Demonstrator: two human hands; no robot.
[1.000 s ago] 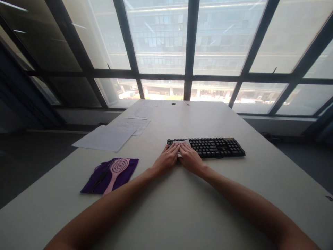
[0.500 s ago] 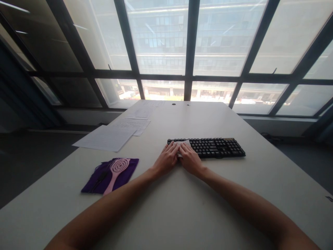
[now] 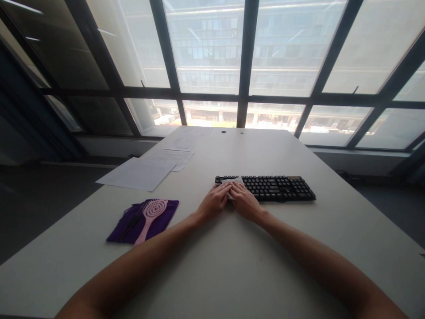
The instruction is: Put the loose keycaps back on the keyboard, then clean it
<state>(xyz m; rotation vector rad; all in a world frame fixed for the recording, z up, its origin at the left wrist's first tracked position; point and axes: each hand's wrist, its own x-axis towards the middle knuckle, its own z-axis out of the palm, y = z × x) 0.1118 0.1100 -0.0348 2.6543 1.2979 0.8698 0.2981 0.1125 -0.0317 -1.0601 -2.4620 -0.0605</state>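
Observation:
A black keyboard [image 3: 279, 188] lies on the white table, with its left end under both hands. A white tissue [image 3: 237, 180] is pinched and pressed against the keys there. My left hand [image 3: 214, 201] has its fingers closed over the tissue's left side. My right hand [image 3: 245, 201] grips it from the right, its fingertips meeting those of the left. Palms and fingers hide much of the tissue and the keys beneath.
Left of my arms, a pink hairbrush [image 3: 154, 210] rests on a purple cloth [image 3: 170, 211], beside a dark slender item [image 3: 131, 223] I cannot make out. Several paper sheets [image 3: 141, 173] lie along the left table edge. Large windows [image 3: 209, 53] stand beyond the table [image 3: 252, 153].
The view has shifted slightly. My hands have drawn a little closer together on the tissue, and its upper edge now shows a raised corner. The keyboard stays in place.

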